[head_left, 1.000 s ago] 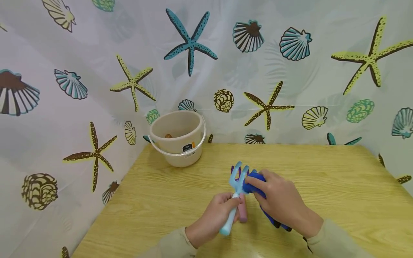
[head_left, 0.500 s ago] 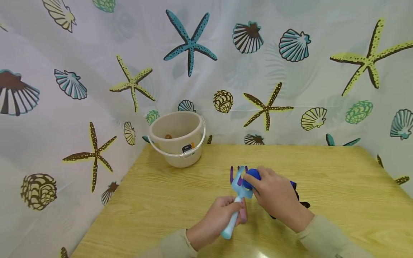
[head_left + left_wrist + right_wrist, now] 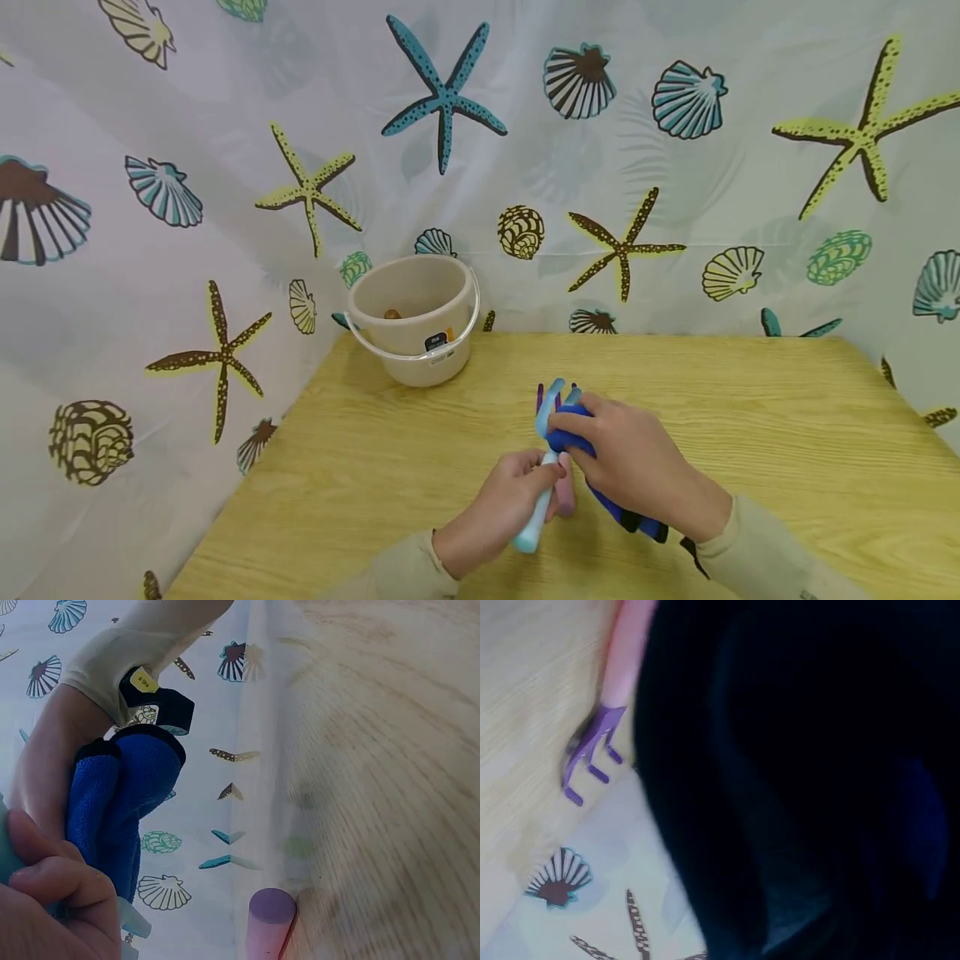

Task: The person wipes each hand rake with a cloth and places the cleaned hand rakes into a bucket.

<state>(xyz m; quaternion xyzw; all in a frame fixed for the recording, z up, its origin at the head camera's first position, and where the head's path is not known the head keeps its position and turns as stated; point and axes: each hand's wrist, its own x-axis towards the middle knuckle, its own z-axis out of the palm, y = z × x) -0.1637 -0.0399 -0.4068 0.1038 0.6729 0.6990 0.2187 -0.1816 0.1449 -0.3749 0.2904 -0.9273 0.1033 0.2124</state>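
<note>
In the head view my left hand [image 3: 504,506] grips the light-blue handle of a small garden fork [image 3: 534,521], its tines pointing up and away. My right hand [image 3: 637,454] pinches a blue cloth [image 3: 572,429] with black edging around the fork's head, covering part of the tines. The cloth's loose end hangs below the right palm; in the left wrist view this blue cloth [image 3: 124,810] drapes in folds beside the right wrist. Behind the fork lies a hand rake with a pink handle [image 3: 566,487] and purple tines, partly hidden; the right wrist view shows its purple tines [image 3: 596,746] plainly.
A beige bucket [image 3: 420,367] with a clear bail handle stands at the table's back left, a brown rounded thing [image 3: 392,314] inside. The wooden table [image 3: 765,417] meets a shell-and-starfish curtain [image 3: 637,167] at the back and sides. Dark cloth fills most of the right wrist view.
My right hand has moved the cloth up and right, then back down and left along the fork's head. The fork's head has turned slightly. The cloth's loose end swung out right, then back below.
</note>
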